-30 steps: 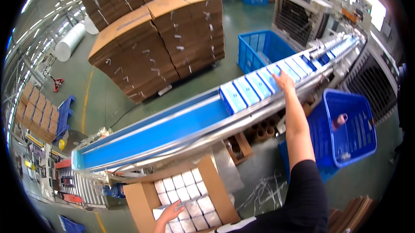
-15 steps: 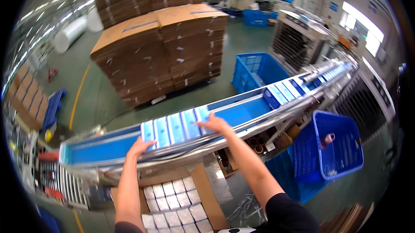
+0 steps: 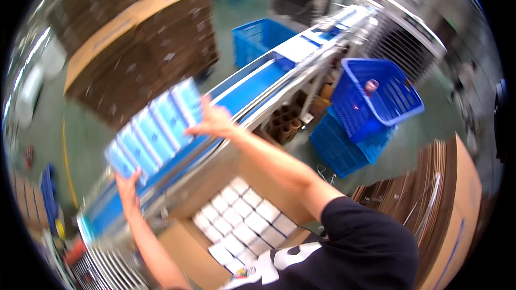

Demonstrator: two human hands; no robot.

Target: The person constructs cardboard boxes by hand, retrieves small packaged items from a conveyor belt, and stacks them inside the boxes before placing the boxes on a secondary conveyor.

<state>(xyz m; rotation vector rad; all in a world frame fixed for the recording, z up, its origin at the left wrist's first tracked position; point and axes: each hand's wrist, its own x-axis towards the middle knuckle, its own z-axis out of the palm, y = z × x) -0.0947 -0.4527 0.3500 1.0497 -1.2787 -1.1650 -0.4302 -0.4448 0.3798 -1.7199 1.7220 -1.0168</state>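
A row of several light blue and white packs (image 3: 155,131) is squeezed end to end between my two hands, tilted and raised over the conveyor belt (image 3: 247,90). My left hand (image 3: 128,190) presses on the near-left end of the row, fingers partly behind it. At the other end my right hand (image 3: 214,120) grips the last pack, thumb toward me. Below my arms stands an open carton (image 3: 185,247), with rows of white-topped packs (image 3: 244,217) inside. Motion blurs the held packs, so their print is unclear.
More packs (image 3: 298,48) ride farther up the belt. Behind it are a blue crate (image 3: 258,40) and a tall stack of flat cardboard (image 3: 145,59). A blue basket (image 3: 376,104) stands at right, on another crate (image 3: 341,142). Cardboard sheets (image 3: 441,204) lean at lower right.
The row of packs has come up off the belt between my hands and tilted. My view has swung to the right, bringing the carton and the leaning cardboard further into sight.
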